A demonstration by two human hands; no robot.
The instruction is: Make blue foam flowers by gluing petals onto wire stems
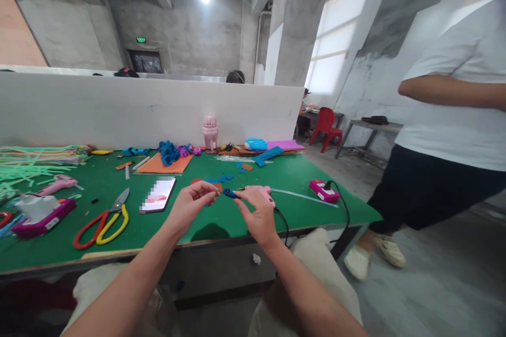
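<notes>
A small dark-blue rolled piece (pixel 229 193) with a reddish spot sits between the thumb and fingers of my right hand (pixel 258 214). Close to its left side is my left hand (pixel 193 204), thumb and fingertips pinched together; whatever they hold is too small to make out. A pink glue gun (pixel 265 192) lies just behind my right hand, partly covered by it, with a clear glue stick (pixel 304 196) running out to the right. Blue scraps (pixel 221 179) are scattered on the green table beyond my hands.
Red-and-yellow scissors (pixel 106 224), a phone (pixel 158 195) and a purple power strip (pixel 45 217) lie left. Blue flowers (pixel 169 153) rest on orange sheets (pixel 166 165). A pink bottle (pixel 210 132) stands by the white partition (pixel 158 110). Another purple socket (pixel 324 191) and a standing person (pixel 454 105) are right.
</notes>
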